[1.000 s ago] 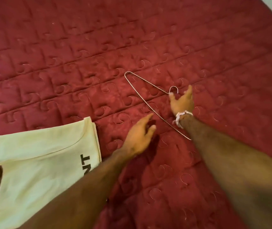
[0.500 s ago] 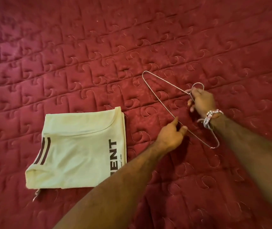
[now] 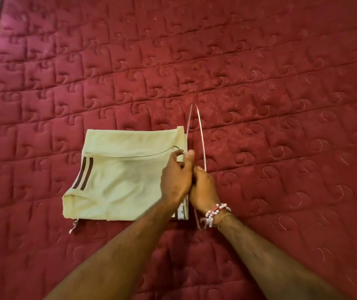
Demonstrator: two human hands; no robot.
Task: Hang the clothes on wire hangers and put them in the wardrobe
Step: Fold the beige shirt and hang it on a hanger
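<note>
Both forearms extend forward and meet over the bed (image 3: 281,105). The left hand (image 3: 176,180) is clenched around the wire hanger (image 3: 201,135) near its hook, thumb raised. The right hand (image 3: 202,187), touching the left, grips the wire lower down. The hanger is held edge-on, just beside the right edge of the folded cream shirt (image 3: 119,180), which lies on the bed.

Folded pale-yellow shirt (image 3: 119,180) with dark stripes lying flat; thin wire hanger (image 3: 201,135) standing edge-on along its right edge, hook reaching over fabric.
</note>
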